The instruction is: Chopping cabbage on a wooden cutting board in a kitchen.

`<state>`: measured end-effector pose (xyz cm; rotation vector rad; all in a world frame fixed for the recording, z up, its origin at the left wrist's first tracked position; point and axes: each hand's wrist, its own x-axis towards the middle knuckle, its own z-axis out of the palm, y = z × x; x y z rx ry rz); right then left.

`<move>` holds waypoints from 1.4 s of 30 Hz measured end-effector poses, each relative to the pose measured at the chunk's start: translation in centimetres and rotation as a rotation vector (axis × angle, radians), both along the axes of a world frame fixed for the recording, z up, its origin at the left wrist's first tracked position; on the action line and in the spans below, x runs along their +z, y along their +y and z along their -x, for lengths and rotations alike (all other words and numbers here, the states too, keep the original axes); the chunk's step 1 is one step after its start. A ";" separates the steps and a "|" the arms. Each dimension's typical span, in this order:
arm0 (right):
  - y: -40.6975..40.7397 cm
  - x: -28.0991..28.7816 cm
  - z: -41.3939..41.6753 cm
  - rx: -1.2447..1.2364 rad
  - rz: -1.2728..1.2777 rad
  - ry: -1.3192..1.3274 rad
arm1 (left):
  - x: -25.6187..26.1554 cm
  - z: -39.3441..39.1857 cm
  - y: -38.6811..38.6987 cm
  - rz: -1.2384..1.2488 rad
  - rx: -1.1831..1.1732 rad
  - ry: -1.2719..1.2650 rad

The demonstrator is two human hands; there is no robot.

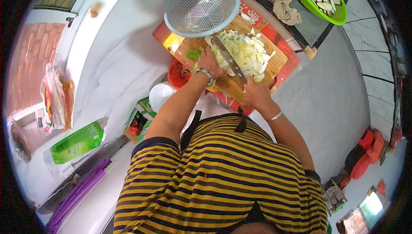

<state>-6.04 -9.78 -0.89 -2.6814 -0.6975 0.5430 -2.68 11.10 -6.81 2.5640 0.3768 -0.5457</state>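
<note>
My right hand (258, 95) grips the handle end of a kitchen knife (229, 55). Its broad blade points away from me and slants to the left across a wooden cutting board (277, 64). Right of the blade lies a heap of chopped pale cabbage (248, 53). My left hand (210, 64), with a bangle at the wrist, presses on cabbage (219, 56) on the blade's left side; its fingertips are partly hidden. A small clump of green leaf (194, 53) sits on the board beside that hand.
A grey-blue plastic colander (202, 8) stands at the board's far side, overlapping it. Farther right are a crumpled cloth (285, 7) and a green basin (341, 15) of sliced eggplant. A red container (176, 74) and a white bucket (162, 95) stand left, below board level.
</note>
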 end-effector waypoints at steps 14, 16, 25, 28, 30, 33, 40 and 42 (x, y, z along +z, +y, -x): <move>1.1 0.4 -2.4 0.144 0.011 0.125 | -0.8 2.2 -0.2 -0.177 -0.102 -0.097; 1.5 -1.4 -3.2 0.127 -0.018 0.152 | -1.4 2.0 -0.3 -0.170 -0.116 -0.109; 2.4 -4.1 -4.0 0.072 -0.097 0.109 | 1.5 1.8 1.2 -0.191 -0.137 -0.151; 2.1 -2.8 -3.5 0.012 -0.037 0.112 | 1.0 1.5 3.0 -0.242 -0.201 -0.110; 1.9 -1.4 -3.6 0.015 0.021 0.105 | -0.3 0.7 4.1 -0.216 -0.230 -0.020; 1.4 -1.3 -3.8 0.002 0.058 0.133 | -1.6 1.2 3.8 -0.149 -0.231 -0.127; 1.5 -3.4 -2.7 -0.028 0.014 0.069 | -2.4 3.2 -3.5 0.022 -0.014 -0.295; 1.3 -3.7 -2.5 -0.027 0.018 0.060 | -2.0 3.0 -3.6 0.061 0.067 -0.264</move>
